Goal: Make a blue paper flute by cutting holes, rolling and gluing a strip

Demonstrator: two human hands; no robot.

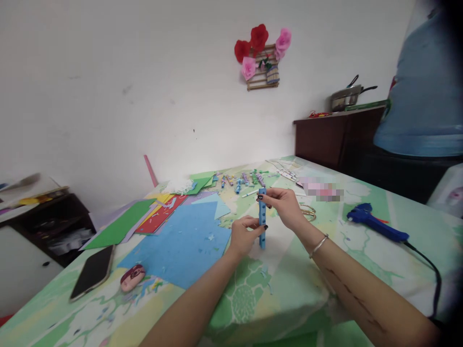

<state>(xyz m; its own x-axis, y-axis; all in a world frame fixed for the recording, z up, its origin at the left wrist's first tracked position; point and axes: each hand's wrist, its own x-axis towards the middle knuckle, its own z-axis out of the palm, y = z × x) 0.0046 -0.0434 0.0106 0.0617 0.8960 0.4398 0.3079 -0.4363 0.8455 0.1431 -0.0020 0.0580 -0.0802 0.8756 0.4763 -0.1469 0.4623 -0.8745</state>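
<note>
A narrow blue strip with a row of dark holes [262, 217] stands upright above the table, in front of me. My left hand [247, 235] pinches its lower half between thumb and fingers. Around the top end close the thumb and fingers of my right hand [284, 205], which has a bracelet at the wrist. Left of my hands lies a large blue sheet [184, 241] strewn with small scraps. Several small coloured rolled pieces [245, 179] lie behind the strip. Gold-handled scissors [308, 212] rest just beyond my right wrist, partly hidden by it.
A blue glue gun [376, 224] with a black cord lies at the right. On the left are a phone [93, 272], a pink rounded object [132, 278], a green sheet [121, 224] and a red sheet [162, 214]. A person in a blue top [423, 91] is at the far right.
</note>
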